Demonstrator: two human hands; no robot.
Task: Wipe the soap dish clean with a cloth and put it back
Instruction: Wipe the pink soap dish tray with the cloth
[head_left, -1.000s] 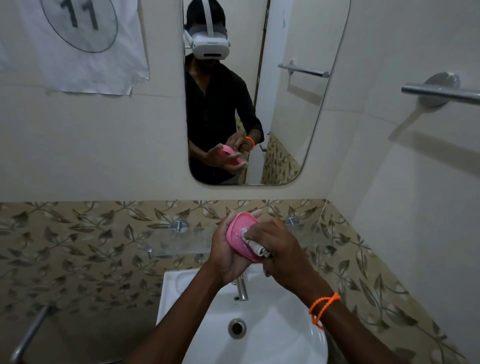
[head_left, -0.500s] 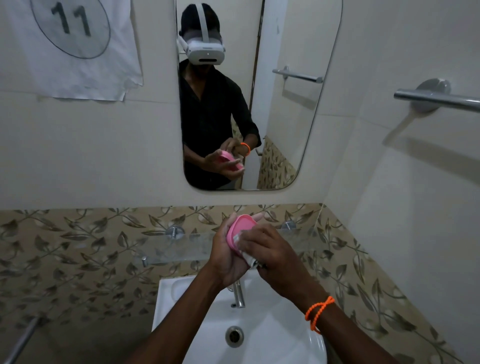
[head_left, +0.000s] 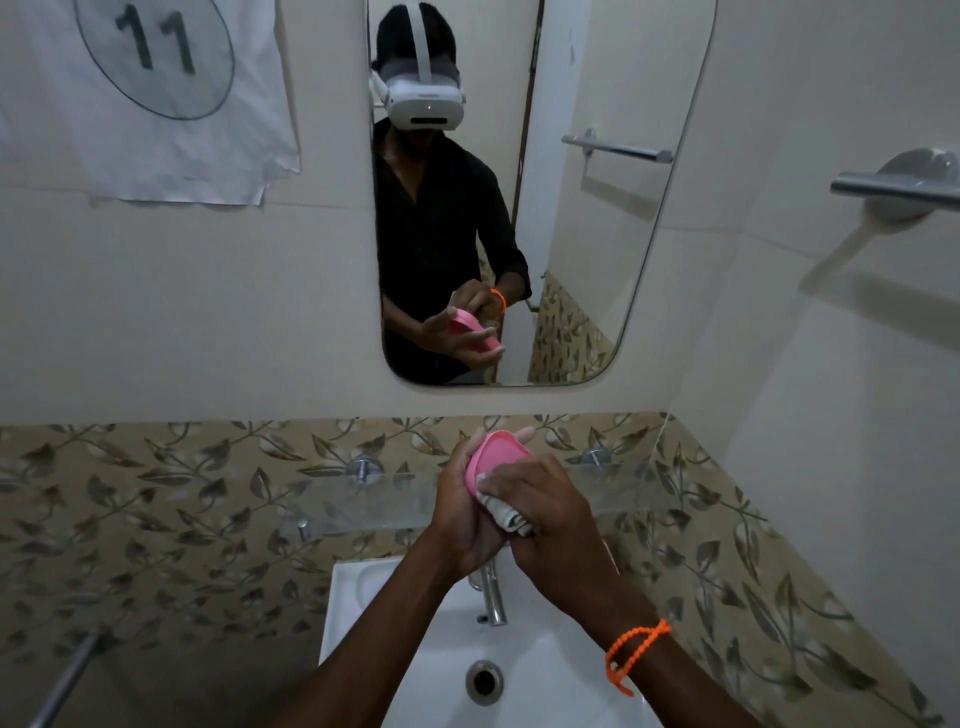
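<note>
Cupping pink soap dish (head_left: 493, 460), left hand (head_left: 460, 512); right hand (head_left: 550, 519) presses cloth (head_left: 506, 514) inside.

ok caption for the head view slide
Left hand holds pink soap dish while right hand wipes it with cloth.

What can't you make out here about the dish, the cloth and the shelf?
Head view only:
- Soap dish: its inside is mostly covered by the right hand, so how clean it is can't be judged.
- Cloth: only a bunched bit shows between the hands; the rest is hidden.
- Left hand: its fingers sit behind the dish.
- Glass shelf: the middle is blocked by both hands.
</note>
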